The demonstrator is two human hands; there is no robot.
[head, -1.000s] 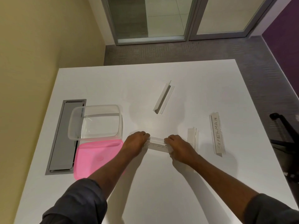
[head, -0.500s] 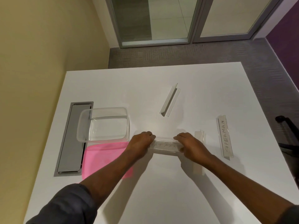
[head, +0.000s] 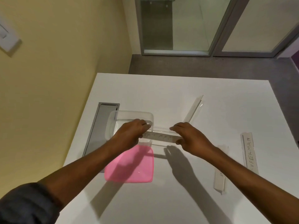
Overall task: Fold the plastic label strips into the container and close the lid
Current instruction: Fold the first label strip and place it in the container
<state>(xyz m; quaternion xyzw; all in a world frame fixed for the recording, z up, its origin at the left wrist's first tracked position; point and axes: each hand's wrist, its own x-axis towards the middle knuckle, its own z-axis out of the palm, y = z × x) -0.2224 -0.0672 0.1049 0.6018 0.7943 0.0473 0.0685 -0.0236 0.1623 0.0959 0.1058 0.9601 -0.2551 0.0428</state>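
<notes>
Since a second ago you have lifted the strip (head: 159, 137) off the bench (head: 178, 199) and carried it toward 10 o'clock, so its left end now hangs over the container (head: 129, 115).

Going left to right: the grey hatch (head: 98, 126) sits at the bench's 9 o'clock edge, the clear container just beside it, and the pink lid (head: 129, 165) lies flat at the container's 6 o'clock side, not yet on. Your left hand (head: 129, 135) pinches the strip's left end, your right hand (head: 189, 136) pinches its right end; both are closed on it.

The container looks empty, so I judge nothing is packed yet. Three more strips wait: an angled one (head: 193, 110) at 1 o'clock, a short one (head: 220, 175) beside your right forearm, and the "SUPERMAN" one (head: 249, 152) at 3 o'clock. All four need folding in, then the lid.
</notes>
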